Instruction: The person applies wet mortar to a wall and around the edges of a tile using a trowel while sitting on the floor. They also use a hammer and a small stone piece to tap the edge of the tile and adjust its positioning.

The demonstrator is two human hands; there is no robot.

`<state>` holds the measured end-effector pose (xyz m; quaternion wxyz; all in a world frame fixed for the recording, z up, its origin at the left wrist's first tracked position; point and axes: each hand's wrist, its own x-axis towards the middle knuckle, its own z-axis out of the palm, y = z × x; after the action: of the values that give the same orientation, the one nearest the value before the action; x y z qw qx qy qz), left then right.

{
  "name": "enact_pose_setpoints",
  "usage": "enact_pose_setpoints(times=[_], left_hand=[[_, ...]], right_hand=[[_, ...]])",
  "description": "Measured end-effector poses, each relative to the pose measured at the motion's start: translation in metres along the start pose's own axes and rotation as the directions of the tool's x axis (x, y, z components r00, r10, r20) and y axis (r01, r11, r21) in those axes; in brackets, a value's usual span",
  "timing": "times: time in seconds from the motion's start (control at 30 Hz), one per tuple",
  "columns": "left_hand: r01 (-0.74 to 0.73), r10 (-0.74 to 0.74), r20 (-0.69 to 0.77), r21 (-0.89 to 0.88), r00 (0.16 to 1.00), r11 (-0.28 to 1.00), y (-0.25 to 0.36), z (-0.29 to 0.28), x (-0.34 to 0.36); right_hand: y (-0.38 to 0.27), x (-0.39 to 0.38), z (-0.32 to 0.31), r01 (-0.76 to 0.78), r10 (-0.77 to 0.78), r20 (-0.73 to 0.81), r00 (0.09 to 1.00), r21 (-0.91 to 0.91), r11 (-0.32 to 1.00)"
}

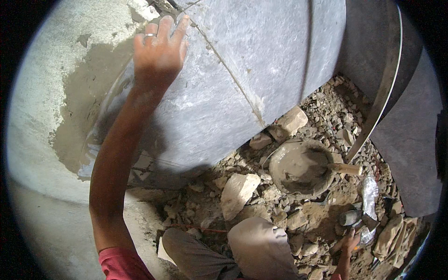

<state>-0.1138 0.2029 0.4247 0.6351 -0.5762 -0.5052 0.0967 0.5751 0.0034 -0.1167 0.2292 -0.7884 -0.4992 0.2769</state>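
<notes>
Head view: left hand [158, 49] presses open-palmed on the upright stone slab [242, 79], steadying it; right hand [349, 242], seemingly loosely closed, rests on rubble [298, 219], so bedding needs mortar.

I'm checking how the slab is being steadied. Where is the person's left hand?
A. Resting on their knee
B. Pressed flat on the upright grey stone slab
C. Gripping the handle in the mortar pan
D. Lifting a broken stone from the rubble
B: the left hand lies open, fingers spread, against the grey stone slab, well away from the mortar pan.
</notes>
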Motion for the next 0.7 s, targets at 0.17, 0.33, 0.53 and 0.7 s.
enact_pose_setpoints(times=[0.17,0.33,0.53,0.7], left_hand=[[0.007,-0.007,0.007,0.0,1.0,1.0,0.001,-0.003,0.006],[0.009,-0.007,0.045,-0.037,0.999,0.999,0.004,-0.006,0.012],[0.006,-0.007,0.058,0.022,0.998,1.0,0.004,-0.005,0.013],[-0.132,0.131,-0.073,-0.011,0.989,0.991,-0.002,-0.002,0.018]], right_hand=[[0.025,0.004,0.01,0.036,-0.034,-0.069,0.997,0.035,0.999],[0.032,0.006,0.011,0.117,-0.114,-0.09,0.989,0.024,0.993],[0.0,0.0,-0.003,-0.003,-0.004,0.054,0.999,0.136,0.991],[0.023,0.007,0.008,0.109,-0.104,-0.074,0.992,0.073,0.991]])
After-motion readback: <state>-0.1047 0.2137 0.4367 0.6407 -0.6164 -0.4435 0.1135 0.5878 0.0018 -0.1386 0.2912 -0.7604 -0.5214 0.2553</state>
